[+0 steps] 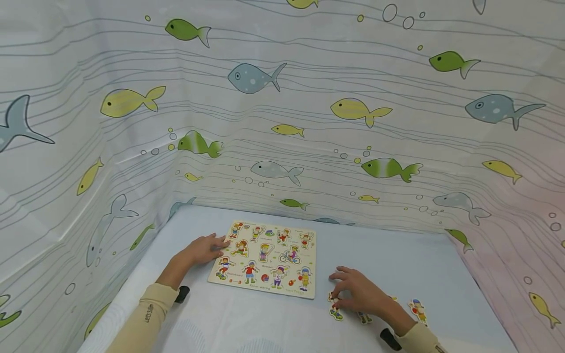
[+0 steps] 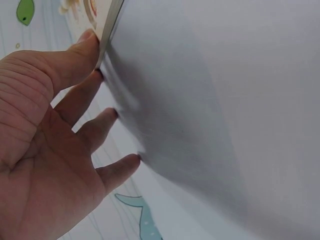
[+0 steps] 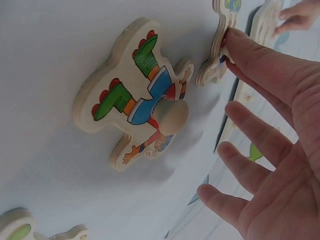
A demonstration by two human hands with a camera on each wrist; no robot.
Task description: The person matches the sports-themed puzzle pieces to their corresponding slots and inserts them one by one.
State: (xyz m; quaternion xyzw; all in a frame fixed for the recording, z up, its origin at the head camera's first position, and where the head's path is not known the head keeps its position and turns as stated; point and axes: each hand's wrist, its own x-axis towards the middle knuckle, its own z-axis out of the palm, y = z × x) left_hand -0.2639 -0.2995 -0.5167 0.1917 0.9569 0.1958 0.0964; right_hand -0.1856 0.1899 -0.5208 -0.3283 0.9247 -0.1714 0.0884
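A wooden peg puzzle board [image 1: 269, 296] printed with sports figures lies on the table. My left hand [image 1: 205, 249] is at its left edge, fingers fairly straight. In the left wrist view the thumb [image 2: 82, 50] touches the board's edge [image 2: 111, 30], and the other fingertips reach down beside it. To the board's right, my right hand [image 1: 355, 289] pinches a puzzle piece [image 1: 336, 312] between thumb and index finger, its other fingers spread. Close by, the right wrist view has a roller-skater puzzle piece [image 3: 142, 105] with a round wooden knob [image 3: 172, 116].
Another puzzle piece [image 1: 417, 312], with a blue cap, lies farther right. Part of one more piece [image 3: 17, 225] shows at a corner of the right wrist view. The white table [image 1: 393, 250] meets a fish-patterned curtain [image 1: 318, 186] at the back and sides.
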